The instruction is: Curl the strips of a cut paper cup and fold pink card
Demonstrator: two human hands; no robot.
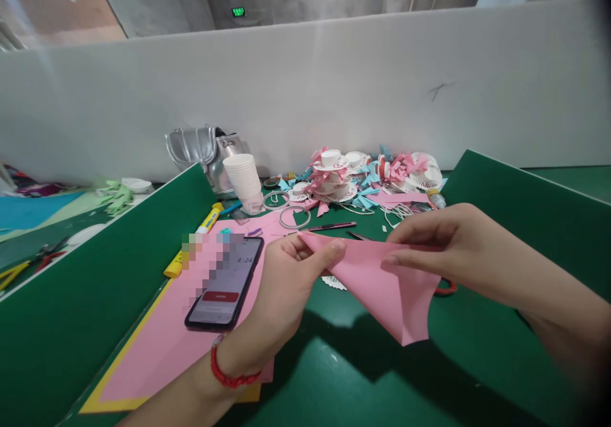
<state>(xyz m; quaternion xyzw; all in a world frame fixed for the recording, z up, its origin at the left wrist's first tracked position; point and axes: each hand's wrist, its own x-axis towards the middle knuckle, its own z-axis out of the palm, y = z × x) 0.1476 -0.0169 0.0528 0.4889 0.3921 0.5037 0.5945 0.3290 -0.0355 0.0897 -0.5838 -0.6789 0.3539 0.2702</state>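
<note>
A folded pink paper sheet [382, 280] hangs in the air above the green table [344, 376], held by both hands. My left hand [286, 287], with a red cord on its wrist, pinches the paper's left corner between thumb and fingers. My right hand [443, 242] pinches the upper edge on the right, fingers closed on the fold. The paper's lower corner points down toward the table.
A phone [224, 284] lies on pink and yellow sheets [153, 363] at the left. Behind are stacked paper cups [244, 182], a silver bag [200, 150], wire rings [293, 217], a glue stick [207, 220], a craft knife [329, 226] and finished paper-plate crafts [363, 175]. Green dividers [95, 287] flank both sides.
</note>
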